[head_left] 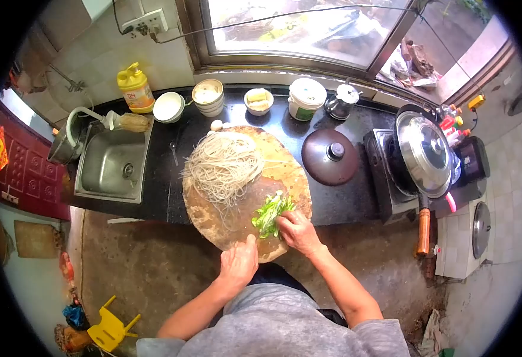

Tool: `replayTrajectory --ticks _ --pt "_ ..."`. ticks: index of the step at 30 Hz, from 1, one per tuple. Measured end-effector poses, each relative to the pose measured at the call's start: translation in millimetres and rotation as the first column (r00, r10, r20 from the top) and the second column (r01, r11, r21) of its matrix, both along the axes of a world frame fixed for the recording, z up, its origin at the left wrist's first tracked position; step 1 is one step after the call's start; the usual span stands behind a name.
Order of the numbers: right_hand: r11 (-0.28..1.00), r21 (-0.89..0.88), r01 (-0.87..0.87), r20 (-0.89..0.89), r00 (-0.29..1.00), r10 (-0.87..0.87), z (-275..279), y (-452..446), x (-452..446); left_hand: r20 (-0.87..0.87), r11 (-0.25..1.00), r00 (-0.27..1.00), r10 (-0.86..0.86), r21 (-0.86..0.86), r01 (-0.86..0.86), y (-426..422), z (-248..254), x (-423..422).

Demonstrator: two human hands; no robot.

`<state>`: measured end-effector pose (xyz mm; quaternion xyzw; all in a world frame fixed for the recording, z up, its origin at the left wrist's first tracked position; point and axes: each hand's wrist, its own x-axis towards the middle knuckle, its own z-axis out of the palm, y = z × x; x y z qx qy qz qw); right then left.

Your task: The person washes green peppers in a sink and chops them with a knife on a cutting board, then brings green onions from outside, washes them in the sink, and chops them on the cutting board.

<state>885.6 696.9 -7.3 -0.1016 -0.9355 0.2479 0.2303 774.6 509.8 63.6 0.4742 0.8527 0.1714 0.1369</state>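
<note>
A round wooden cutting board (284, 160) lies on the black counter, its near part reaching past the front edge. On its left half is a heap of thin pale noodles (225, 163). Chopped green leaves (271, 213) sit in a small pile toward the board's near right. My right hand (299, 233) is at the right side of that pile, fingers bent and closed on some of the greens. By the board's near edge, my left hand (238, 263) is curled with the thumb pointing up; whatever its fingers hold, if anything, is hidden.
A dark round lid (331, 157) lies right of the board. Farther right, a lidded pan (422, 152) stands on a stove, its wooden handle jutting forward. Bowls (208, 98), a white tub (306, 99) and a metal pot (343, 101) line the back. A sink (113, 160) is left.
</note>
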Motion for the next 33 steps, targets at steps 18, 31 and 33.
replayTrajectory --ticks 18,31,33 --pt "1.0 -0.006 0.007 -0.008 1.0 -0.007 -4.1 13.1 22.5 -0.002 0.999 1.0 0.017 -0.037 -0.017 -6.5 -8.1 -27.6" --pt "0.995 0.094 0.021 0.022 0.999 -0.023 -12.4 18.4 22.0 0.068 0.992 0.99 0.123 -0.018 -0.122 -15.0 -14.4 -25.3" --pt "0.996 0.083 0.017 0.013 1.0 -0.018 -17.6 17.6 20.4 0.082 0.995 0.992 0.096 -0.021 -0.095 -17.2 -16.3 -21.9"
